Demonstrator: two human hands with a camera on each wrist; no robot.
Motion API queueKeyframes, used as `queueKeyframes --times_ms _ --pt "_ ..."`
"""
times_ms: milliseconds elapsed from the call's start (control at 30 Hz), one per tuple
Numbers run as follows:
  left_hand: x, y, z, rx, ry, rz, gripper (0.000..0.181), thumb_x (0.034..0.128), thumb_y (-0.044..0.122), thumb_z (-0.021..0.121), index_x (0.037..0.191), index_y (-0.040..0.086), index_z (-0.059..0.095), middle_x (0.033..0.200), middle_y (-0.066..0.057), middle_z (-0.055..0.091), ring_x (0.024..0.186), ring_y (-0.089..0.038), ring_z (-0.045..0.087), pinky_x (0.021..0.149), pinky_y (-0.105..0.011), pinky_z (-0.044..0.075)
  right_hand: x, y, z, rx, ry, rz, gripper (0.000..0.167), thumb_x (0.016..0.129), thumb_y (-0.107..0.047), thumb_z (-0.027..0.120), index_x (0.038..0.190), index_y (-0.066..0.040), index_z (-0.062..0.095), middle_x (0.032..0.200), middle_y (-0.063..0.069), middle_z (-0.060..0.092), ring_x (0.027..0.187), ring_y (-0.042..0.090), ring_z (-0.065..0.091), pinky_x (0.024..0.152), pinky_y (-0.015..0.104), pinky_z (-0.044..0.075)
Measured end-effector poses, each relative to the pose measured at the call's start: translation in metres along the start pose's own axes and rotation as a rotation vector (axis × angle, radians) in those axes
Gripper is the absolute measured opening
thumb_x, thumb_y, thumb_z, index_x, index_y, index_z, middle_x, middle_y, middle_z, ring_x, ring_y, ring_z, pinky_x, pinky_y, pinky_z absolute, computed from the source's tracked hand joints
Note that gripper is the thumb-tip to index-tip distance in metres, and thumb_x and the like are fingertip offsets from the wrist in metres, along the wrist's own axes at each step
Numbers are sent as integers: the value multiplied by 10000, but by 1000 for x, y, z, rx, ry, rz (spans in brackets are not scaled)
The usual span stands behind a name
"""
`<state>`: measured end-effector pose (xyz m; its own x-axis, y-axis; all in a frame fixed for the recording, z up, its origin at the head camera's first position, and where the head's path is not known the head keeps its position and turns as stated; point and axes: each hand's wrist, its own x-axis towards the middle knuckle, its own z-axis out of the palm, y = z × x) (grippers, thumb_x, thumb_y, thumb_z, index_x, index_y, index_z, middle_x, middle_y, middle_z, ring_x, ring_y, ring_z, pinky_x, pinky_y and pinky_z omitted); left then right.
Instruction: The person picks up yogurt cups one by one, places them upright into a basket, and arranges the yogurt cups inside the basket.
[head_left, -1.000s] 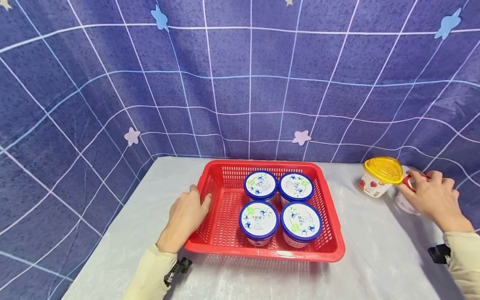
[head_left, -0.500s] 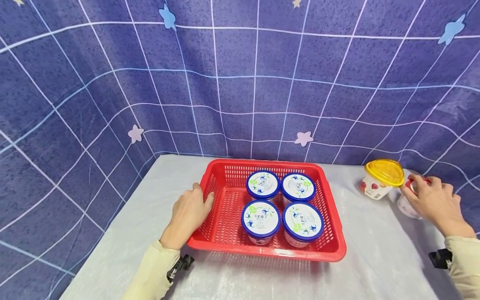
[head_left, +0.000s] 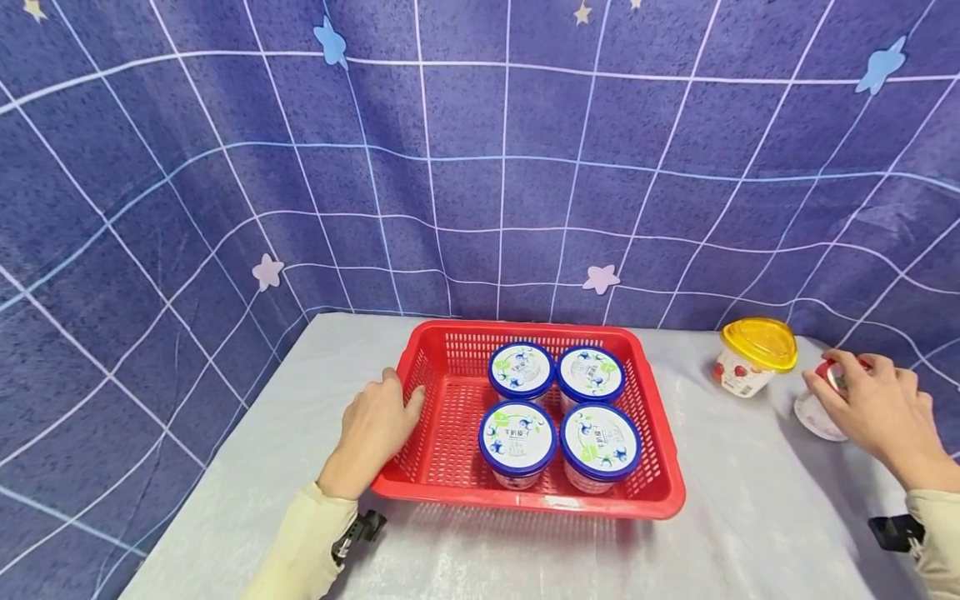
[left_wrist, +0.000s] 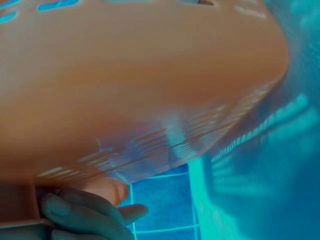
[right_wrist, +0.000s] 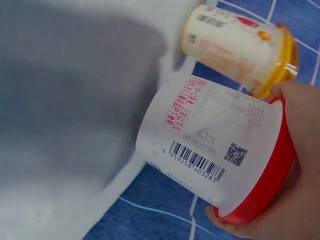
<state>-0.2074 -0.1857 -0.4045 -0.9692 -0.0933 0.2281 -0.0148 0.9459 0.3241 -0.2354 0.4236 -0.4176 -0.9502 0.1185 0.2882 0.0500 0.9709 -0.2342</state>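
My left hand (head_left: 375, 429) grips the left rim of a red plastic basket (head_left: 532, 502); in the left wrist view its fingers (left_wrist: 82, 210) curl at the rim. Several round tubs with blue lids, such as the front left tub (head_left: 517, 437), stand in the basket's right part. At the far right, my right hand (head_left: 881, 404) holds a white tub with a red lid (head_left: 817, 417). In the right wrist view, thumb and fingers span the red lid of this tub (right_wrist: 210, 145), whose barcode shows. Whether its base touches the table, I cannot tell.
A white cup with a yellow lid (head_left: 750, 358) and strawberry pictures stands just left of the red-lidded tub. Behind the grey-white tabletop (head_left: 735, 500) hangs a dark blue gridded curtain (head_left: 465, 192), which also runs along the left side.
My right hand and the red-lidded tub have moved slightly right, so the gap to the yellow-lidded cup is wider. The left hand stays on the basket rim.
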Motion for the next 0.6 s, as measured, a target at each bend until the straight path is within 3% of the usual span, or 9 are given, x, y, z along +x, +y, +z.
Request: queueKeyframes --times_ms 300,600 --pt "0 0 -1 -6 -28 -20 445 958 349 595 1021 -88 541 735 -204 601 616 -338 643 489 -445 484 -9 -19 -20 12 87 -76 543 995 -473 517 1272 -7 484 1276 398 348 1135 696 270 798 760 254" --pt "1 1 -1 -18 -41 -26 442 960 347 596 1032 -85 541 701 -164 574 565 -279 604 471 -411 476 -17 -64 -43 53 234 -222 424 956 -375 596 1257 -79 553 1270 333 439 1118 665 334 768 729 262"
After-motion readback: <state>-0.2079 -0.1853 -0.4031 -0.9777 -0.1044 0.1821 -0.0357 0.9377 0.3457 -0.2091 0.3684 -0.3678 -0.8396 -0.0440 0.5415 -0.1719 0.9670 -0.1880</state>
